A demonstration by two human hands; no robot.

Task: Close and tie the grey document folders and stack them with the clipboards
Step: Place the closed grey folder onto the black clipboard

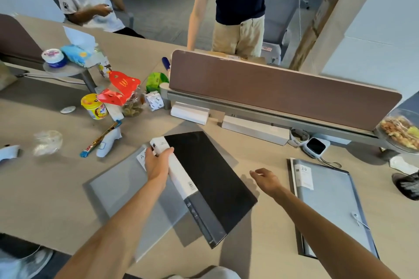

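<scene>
On the worktop [267,165], near its front edge, the left hand [158,161] grips the white spine of a black-covered folder [210,179] lying over a grey folder [127,190]. The right hand [266,179] hovers with fingers spread above bare worktop, between it and a second grey folder [328,206] at the right.

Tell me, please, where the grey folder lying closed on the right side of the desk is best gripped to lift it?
Probably by its spine edge, coming from the left. The grey folder lies flat with its labelled spine facing the free right hand, and that thicker edge offers more to pinch than the thin cover.
</scene>
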